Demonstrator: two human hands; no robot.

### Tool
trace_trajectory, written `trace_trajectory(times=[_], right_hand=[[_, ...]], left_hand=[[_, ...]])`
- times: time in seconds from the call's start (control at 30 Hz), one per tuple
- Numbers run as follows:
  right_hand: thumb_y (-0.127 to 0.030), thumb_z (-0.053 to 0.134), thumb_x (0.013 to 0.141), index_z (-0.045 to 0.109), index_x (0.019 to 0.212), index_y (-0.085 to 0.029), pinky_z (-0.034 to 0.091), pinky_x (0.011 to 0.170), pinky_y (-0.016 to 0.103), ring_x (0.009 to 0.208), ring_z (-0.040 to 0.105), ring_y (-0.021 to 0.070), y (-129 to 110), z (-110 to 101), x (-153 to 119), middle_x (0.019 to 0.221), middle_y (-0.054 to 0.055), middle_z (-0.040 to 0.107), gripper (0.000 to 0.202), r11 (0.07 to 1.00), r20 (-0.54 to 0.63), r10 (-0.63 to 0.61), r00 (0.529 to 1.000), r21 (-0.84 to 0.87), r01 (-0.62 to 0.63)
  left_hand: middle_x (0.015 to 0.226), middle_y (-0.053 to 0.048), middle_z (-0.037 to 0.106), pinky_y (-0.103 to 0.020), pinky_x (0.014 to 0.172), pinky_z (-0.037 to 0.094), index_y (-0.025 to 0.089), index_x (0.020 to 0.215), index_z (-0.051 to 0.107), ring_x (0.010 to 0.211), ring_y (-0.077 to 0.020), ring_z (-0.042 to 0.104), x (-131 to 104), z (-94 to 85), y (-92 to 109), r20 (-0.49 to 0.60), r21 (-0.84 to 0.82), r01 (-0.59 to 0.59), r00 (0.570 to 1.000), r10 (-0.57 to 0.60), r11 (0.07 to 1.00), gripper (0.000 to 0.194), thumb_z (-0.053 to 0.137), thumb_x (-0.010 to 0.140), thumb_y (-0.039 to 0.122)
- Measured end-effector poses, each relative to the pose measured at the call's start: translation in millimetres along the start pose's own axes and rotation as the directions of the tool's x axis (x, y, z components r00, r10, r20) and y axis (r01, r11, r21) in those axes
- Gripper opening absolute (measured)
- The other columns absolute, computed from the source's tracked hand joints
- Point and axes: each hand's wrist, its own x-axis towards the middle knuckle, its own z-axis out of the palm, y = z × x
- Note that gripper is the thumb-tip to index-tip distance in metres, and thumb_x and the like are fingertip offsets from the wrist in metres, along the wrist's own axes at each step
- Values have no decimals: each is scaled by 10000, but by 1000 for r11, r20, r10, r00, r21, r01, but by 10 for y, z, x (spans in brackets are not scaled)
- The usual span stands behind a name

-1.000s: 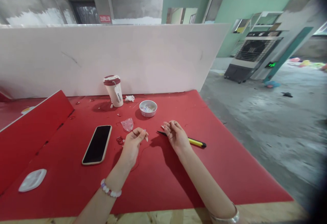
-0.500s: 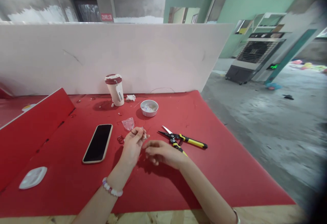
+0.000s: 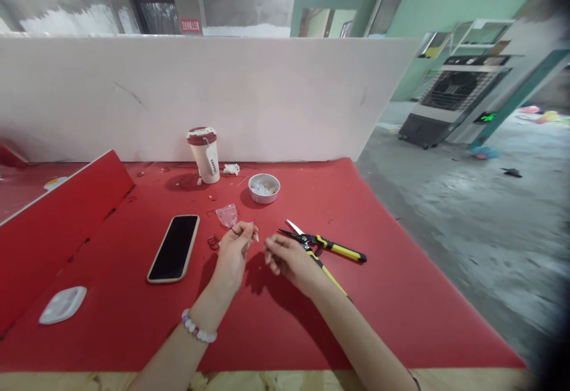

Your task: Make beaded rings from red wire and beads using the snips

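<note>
My left hand (image 3: 235, 251) is closed in a pinch above the middle of the red table, with something small and pale at its fingertips. A dark thin cord shows by its fingers, but the piece is too small to name. Just to the right, my right hand (image 3: 289, 261) has curled fingers with thumb and forefinger together; whatever they hold is not visible. The two hands are a short way apart. Behind my right hand lies a pair of open shears (image 3: 341, 251) with yellow and black handles. A small clear bag (image 3: 227, 216) rests just beyond my left hand.
A white perforated dish (image 3: 264, 190) holds small pale pieces. Farther back stands a lidded coffee cup (image 3: 208, 162) beside crumpled white paper (image 3: 231, 169). On the left lie a phone (image 3: 174, 249), a white plastic piece (image 3: 63, 305) and a dark cord coil (image 3: 213, 242). A white partition (image 3: 267, 100) closes the back.
My right hand has moved right, away from my left hand, widening the space between them. My left hand keeps its pinch. The view has shifted slightly.
</note>
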Motion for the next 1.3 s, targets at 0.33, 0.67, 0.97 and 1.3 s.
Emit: trace_trajectory(times=[0.33, 0.67, 0.97, 1.3], right_hand=[[-430, 795, 566, 582, 685, -193, 383, 467, 203, 512, 450, 61, -79, -297, 131, 626, -40, 551, 340, 935, -366, -233, 901, 170, 311], [-417, 785, 590, 558, 658, -188, 342, 451, 212, 482, 404, 60, -95, -183, 82, 584, -45, 512, 329, 941, -313, -210, 926, 192, 278], [-433, 767, 615, 559, 664, -188, 340, 484, 214, 492, 408, 61, -62, -166, 88, 586, -42, 516, 325, 953, -247, -185, 951, 191, 235], [-496, 712, 636, 484, 616, -190, 297, 482, 216, 471, 321, 63, -75, -109, 85, 535, -68, 388, 382, 988, -122, -90, 988, 113, 104]], left_hand=[[553, 21, 539, -232, 629, 380, 144, 561, 601, 562, -90, 462, -71, 78, 19, 118, 69, 36, 992, -44, 997, 269, 780, 626, 334], [585, 24, 528, -221, 608, 383, 150, 559, 567, 554, -81, 452, -47, 46, 7, 90, 33, 65, 994, -67, 997, 295, 779, 626, 343], [573, 24, 547, -209, 618, 398, 147, 574, 601, 558, -76, 472, -63, 51, -20, 62, 42, 91, 994, -94, 995, 269, 796, 599, 330], [565, -14, 610, -244, 626, 461, 138, 575, 648, 553, -107, 544, -88, 57, -83, 146, 167, 160, 972, -185, 973, 280, 796, 584, 375]])
